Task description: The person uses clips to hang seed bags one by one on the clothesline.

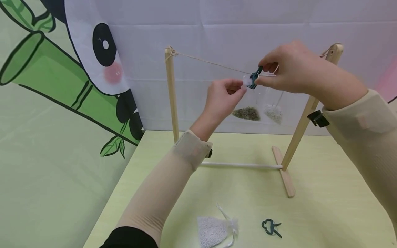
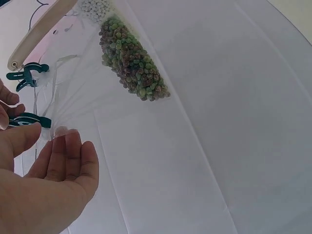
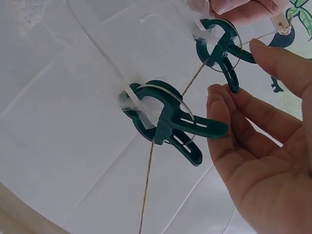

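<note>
Against white cloth, green-seed pouch (image 2: 134, 58) hangs, clipped.

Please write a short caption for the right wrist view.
Two green clips pin sheer bags to a string, right hand beside them.
</note>
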### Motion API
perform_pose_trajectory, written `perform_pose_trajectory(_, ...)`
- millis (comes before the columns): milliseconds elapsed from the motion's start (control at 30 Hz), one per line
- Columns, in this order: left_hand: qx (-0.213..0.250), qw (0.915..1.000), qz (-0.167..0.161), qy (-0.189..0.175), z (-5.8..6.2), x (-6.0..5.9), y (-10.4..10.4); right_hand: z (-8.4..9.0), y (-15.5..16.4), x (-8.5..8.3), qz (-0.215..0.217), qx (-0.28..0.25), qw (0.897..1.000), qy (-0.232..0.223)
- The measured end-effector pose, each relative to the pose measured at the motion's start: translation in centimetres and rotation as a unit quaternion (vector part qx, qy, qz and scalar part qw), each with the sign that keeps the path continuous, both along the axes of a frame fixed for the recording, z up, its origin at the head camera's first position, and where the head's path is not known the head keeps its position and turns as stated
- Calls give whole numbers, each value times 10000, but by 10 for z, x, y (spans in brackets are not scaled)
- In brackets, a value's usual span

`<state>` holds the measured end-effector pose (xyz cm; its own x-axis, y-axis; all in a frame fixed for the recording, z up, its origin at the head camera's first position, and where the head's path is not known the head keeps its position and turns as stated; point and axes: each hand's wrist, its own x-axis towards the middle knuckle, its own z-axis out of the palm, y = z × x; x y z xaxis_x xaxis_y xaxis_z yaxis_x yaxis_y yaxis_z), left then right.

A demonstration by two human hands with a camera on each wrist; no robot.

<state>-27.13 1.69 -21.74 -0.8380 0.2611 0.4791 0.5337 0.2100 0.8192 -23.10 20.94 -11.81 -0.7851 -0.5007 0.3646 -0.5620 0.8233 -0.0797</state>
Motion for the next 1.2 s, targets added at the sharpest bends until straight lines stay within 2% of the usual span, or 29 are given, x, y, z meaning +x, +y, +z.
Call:
perform_pose_trajectory(300, -13, 9999, -46, -117, -3, 4, -4, -5, 3, 0, 262, -14, 9993, 279)
perform_pose_trajectory(567, 15, 9997, 45, -242, -5, 11, -12, -13, 8, 5, 344, -312, 9980, 436)
perform_pose_trajectory(700, 92, 9998, -14, -197, -4, 16, -14, -17, 13, 9, 373, -564, 9964, 510)
perform_pose_trajectory(1000, 271, 9996, 2, 106, -10, 29, -21, -26, 21, 22, 553, -1243, 9856, 1000)
perform_pose_trajectory(1200, 419, 9990, 16, 166, -15, 39, -28, -30, 23, 35, 744, -1588, 9780, 1133)
